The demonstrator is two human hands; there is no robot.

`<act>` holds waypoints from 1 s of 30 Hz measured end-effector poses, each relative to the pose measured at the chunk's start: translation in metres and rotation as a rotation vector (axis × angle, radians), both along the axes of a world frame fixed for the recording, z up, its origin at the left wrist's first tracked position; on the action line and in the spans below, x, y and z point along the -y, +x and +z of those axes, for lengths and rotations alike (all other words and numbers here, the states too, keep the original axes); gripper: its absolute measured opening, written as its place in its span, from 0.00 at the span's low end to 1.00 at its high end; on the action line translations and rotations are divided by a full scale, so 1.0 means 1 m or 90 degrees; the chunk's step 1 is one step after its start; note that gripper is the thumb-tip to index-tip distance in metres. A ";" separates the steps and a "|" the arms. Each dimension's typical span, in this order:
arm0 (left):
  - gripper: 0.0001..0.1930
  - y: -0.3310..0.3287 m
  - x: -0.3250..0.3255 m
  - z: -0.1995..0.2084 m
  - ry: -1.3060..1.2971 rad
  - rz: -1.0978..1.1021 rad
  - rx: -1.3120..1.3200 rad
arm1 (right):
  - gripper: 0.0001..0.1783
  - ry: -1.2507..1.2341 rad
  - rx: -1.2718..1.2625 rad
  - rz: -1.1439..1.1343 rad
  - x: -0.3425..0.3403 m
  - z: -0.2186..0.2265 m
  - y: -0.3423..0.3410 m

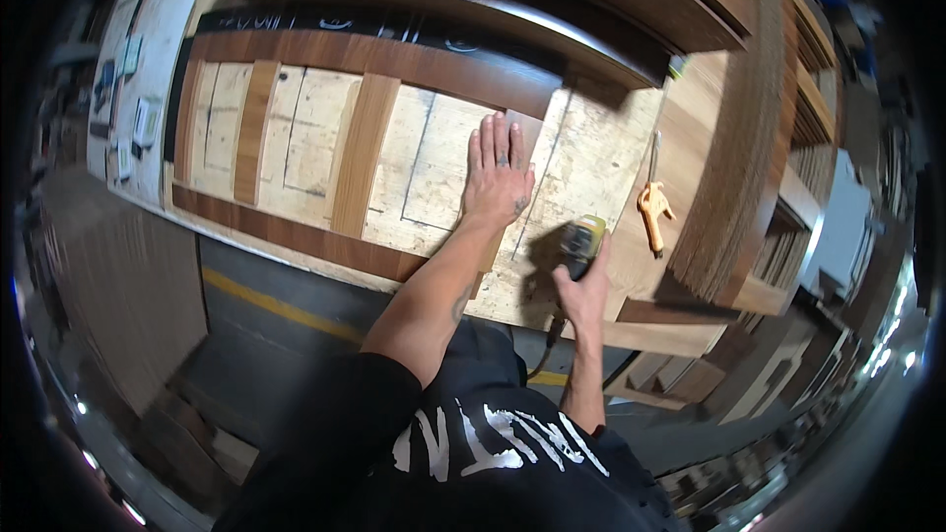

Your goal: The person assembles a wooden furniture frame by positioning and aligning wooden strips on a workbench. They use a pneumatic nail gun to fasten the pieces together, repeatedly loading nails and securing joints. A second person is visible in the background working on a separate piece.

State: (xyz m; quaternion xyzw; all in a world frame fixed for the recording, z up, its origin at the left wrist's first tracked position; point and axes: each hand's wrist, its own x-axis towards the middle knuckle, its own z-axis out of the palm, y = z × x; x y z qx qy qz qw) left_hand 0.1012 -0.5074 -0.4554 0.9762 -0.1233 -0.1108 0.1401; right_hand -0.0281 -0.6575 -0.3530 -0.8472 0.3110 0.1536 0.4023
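Note:
My left hand (500,172) lies palm down, fingers stretched out, on the right end piece of a brown wooden frame (296,49). The frame rests on a pale, marked wooden worktop (434,153), with two lighter crosspieces (363,158) between its long rails. To the right of that end, my right hand (588,286) is closed around a compact yellow-and-black handheld power tool (583,241). A dark hose or cord (552,335) hangs below the tool. Its underside is hidden, and the tool is held over the worktop beside the frame.
An orange trigger-handled tool with a thin metal rod (652,217) lies farther right. Long dark boards (473,2) run along the far side. A tall stack of brown panels (734,148) borders the right. Small items (146,123) sit at the left end.

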 end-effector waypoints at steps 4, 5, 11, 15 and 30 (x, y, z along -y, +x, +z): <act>0.41 0.001 -0.002 0.003 -0.025 0.009 -0.014 | 0.19 0.155 -0.147 -0.058 0.039 0.039 0.066; 0.40 0.001 -0.002 0.002 -0.030 0.011 -0.010 | 0.20 0.194 -0.102 -0.012 0.049 0.036 0.077; 0.39 0.002 -0.005 0.001 0.018 -0.006 -0.001 | 0.20 0.147 -0.183 0.254 0.044 0.058 0.190; 0.42 0.008 -0.004 0.007 0.070 -0.019 -0.119 | 0.19 0.106 -0.133 0.304 0.023 0.026 0.221; 0.41 0.007 -0.009 0.012 0.047 -0.029 -0.121 | 0.18 0.007 -0.057 0.395 0.016 -0.002 0.215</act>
